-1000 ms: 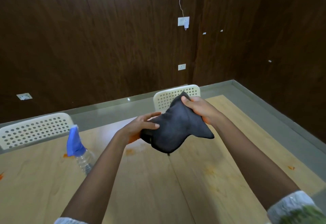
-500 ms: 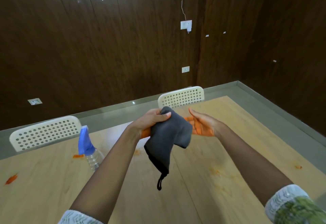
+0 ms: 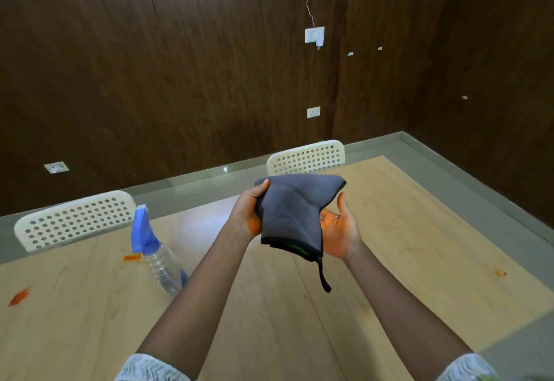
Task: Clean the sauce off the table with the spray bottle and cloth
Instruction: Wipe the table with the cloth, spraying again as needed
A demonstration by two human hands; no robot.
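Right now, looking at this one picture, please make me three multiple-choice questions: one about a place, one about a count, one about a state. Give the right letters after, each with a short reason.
1. Where does the spray bottle stand?
A. On the table, left of the left forearm
B. On a chair seat
C. In the right hand

2. How many white perforated chair backs show behind the table?
A. One
B. Two
C. Four

3. What is the state of the grey cloth?
A. Spread flat on the table
B. Held up in the air between both hands
C. Hung over a chair

Answers:
1 A: the bottle stands on the wood, next to an orange sauce smear.
2 B: one chair back at left, another chair back behind the cloth.
3 B: the left hand grips the cloth and the right hand lies open against it, above the table.
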